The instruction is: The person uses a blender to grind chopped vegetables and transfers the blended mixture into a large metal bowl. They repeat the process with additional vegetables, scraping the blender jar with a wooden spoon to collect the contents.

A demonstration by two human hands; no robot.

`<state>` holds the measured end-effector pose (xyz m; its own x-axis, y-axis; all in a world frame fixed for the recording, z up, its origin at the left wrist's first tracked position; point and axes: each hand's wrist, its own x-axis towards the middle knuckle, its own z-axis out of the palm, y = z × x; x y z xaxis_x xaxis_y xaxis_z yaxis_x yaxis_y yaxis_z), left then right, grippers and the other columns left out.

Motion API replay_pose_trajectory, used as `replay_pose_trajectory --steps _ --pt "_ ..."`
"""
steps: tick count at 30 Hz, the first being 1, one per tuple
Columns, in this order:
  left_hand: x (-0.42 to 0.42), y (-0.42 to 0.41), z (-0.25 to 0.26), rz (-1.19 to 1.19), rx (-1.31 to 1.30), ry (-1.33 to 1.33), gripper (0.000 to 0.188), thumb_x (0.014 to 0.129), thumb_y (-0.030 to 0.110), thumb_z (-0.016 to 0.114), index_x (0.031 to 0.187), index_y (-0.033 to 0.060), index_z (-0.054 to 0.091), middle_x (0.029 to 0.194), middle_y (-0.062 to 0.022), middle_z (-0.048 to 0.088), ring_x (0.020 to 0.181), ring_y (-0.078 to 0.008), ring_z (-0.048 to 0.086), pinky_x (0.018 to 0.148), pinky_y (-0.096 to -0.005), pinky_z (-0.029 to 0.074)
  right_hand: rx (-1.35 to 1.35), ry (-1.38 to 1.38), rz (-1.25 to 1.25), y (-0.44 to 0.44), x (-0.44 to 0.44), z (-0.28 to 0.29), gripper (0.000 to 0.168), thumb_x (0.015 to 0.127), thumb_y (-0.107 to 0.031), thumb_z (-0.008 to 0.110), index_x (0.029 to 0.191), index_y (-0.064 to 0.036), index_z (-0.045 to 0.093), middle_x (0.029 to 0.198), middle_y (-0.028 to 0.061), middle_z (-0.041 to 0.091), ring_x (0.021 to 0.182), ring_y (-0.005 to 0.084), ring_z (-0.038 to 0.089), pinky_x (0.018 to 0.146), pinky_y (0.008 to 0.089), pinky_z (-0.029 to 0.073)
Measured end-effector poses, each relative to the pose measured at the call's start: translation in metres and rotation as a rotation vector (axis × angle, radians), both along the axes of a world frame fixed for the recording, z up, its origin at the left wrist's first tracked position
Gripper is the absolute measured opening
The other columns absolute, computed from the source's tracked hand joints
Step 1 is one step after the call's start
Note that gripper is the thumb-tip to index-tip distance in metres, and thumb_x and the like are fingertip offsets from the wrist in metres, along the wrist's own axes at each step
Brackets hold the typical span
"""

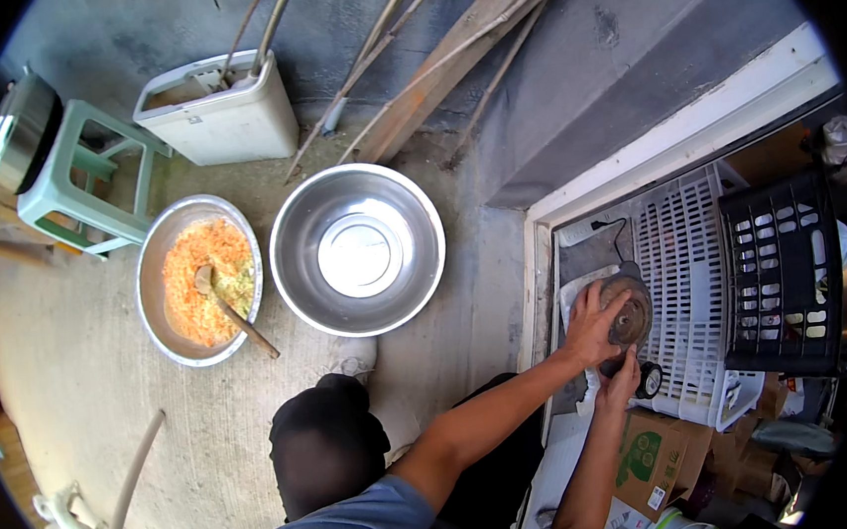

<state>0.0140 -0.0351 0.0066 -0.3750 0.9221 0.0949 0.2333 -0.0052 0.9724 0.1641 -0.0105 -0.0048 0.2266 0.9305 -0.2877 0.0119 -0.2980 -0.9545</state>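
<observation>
Both my hands are at the right, over the doorway threshold, on a round, dirt-stained grey-brown device (627,308) with a small hub at its centre. My left hand (594,326) spreads its thumb and fingers across the upper face. The lower edge is gripped by my right hand (621,382), and its underside is hidden. Just right of that hand is a small black round part (650,379) with a pale face; whether it is joined to the device I cannot tell. A black cord (621,230) runs from a white power strip (576,232) towards the device.
A steel basin (297,274) stands on the concrete beside a bowl (146,301) of shredded orange and pale-green food with a wooden spoon (237,316). White (679,244) and black (781,348) plastic crates stand right of my hands, above a cardboard box (651,455). A green stool (74,180) is at left.
</observation>
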Motion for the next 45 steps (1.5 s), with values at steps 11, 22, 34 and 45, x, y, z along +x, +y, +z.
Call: replay_pose_trajectory --steps 11,22,34,45 --pt "-0.104 -0.12 0.129 0.4 0.031 0.176 0.108 0.074 0.021 0.083 0.157 -0.0003 0.017 0.145 -0.0235 0.037 0.132 -0.0434 0.039 0.112 -0.0454 0.036 0.055 0.376 0.268 -0.083 -0.128 0.07 0.033 0.101 -0.034 0.058 0.111 -0.003 0.057 0.115 0.0123 0.062 0.105 0.0216 0.062 0.085 0.0347 0.051" --pt "-0.174 -0.295 0.172 0.719 0.123 0.129 0.101 0.073 0.021 0.079 0.154 -0.0023 0.022 0.146 -0.0259 0.032 0.137 -0.0439 0.032 0.116 -0.0472 0.027 0.046 0.345 0.837 -0.175 -0.232 0.124 0.037 0.102 -0.037 0.055 0.115 -0.002 0.056 0.116 0.0148 0.058 0.111 0.0258 0.057 0.095 0.0397 0.047" --pt "-0.251 -0.456 0.085 1.142 0.14 -0.217 0.103 0.07 0.021 0.072 0.154 -0.0015 0.017 0.15 -0.0255 0.026 0.139 -0.0482 0.028 0.116 -0.0488 0.027 -0.019 0.083 1.219 -0.307 -0.361 0.078 0.044 0.102 -0.035 0.057 0.127 0.001 0.054 0.13 0.0168 0.055 0.12 0.0282 0.055 0.099 0.0409 0.048" --pt "-0.374 -0.501 0.072 1.22 0.296 -0.363 0.091 0.073 0.021 0.069 0.15 -0.0007 0.024 0.145 -0.0262 0.032 0.138 -0.0469 0.03 0.116 -0.0486 0.027 0.026 0.067 1.32 -0.344 -0.489 0.106 0.044 0.099 -0.034 0.062 0.126 -0.001 0.055 0.128 0.0179 0.058 0.119 0.0294 0.057 0.096 0.0437 0.049"
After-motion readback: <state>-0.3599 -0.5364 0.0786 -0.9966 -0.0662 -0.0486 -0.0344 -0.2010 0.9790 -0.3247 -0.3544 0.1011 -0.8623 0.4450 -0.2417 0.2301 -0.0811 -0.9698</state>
